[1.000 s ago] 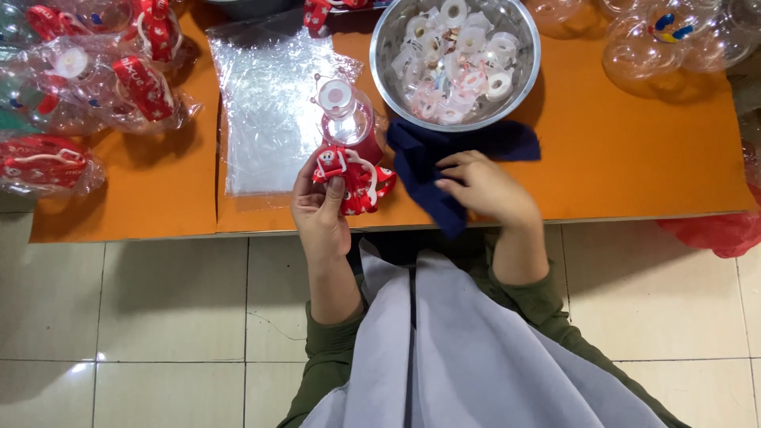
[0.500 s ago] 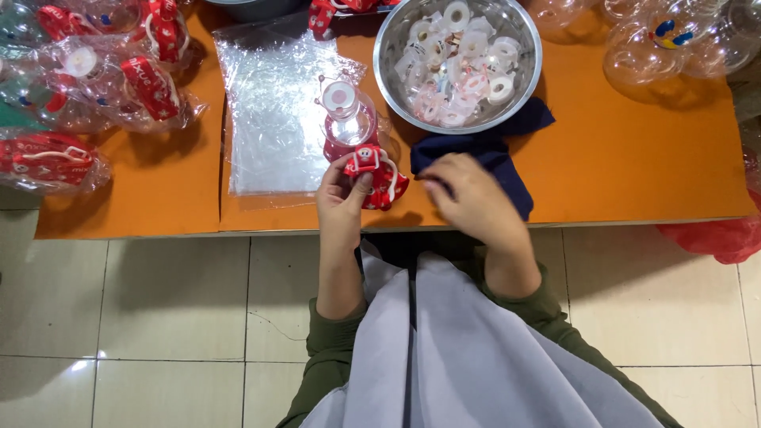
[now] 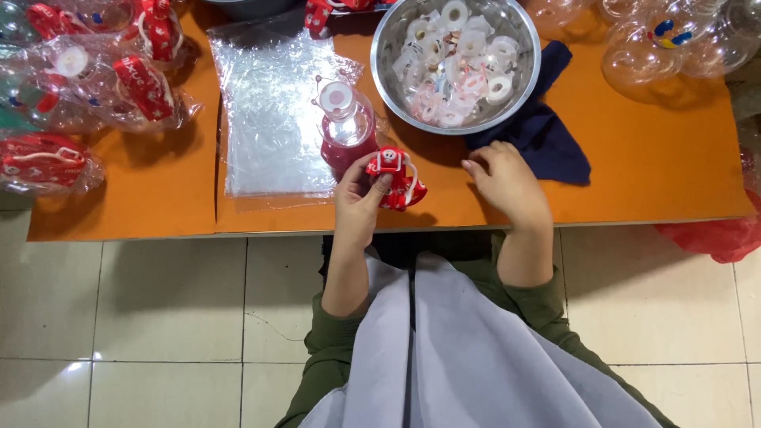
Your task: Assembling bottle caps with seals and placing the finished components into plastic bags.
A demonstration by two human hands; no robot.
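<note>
My left hand (image 3: pixel 358 200) grips a red strap with a white buckle (image 3: pixel 396 177), held just above the orange table's (image 3: pixel 634 166) front edge. The strap hangs next to a pink see-through bottle with a white lid (image 3: pixel 346 127), which lies on a stack of clear plastic bags (image 3: pixel 269 119). My right hand (image 3: pixel 504 181) rests on the table with its fingers curled loosely, holding nothing, beside a dark blue cloth (image 3: pixel 539 135). Behind it stands a steel bowl (image 3: pixel 529 79) filled with several white ring-shaped parts.
Bagged bottles with red straps (image 3: pixel 95 79) pile up at the far left. Clear round plastic shells (image 3: pixel 674 36) lie at the back right. A red plastic bag (image 3: pixel 713 238) hangs past the table's right end. Below is a tiled floor.
My left hand lifted the red strap toward the pink bottle and turned it. My right hand let go of the strap and moved right, onto the table beside the blue cloth.
</note>
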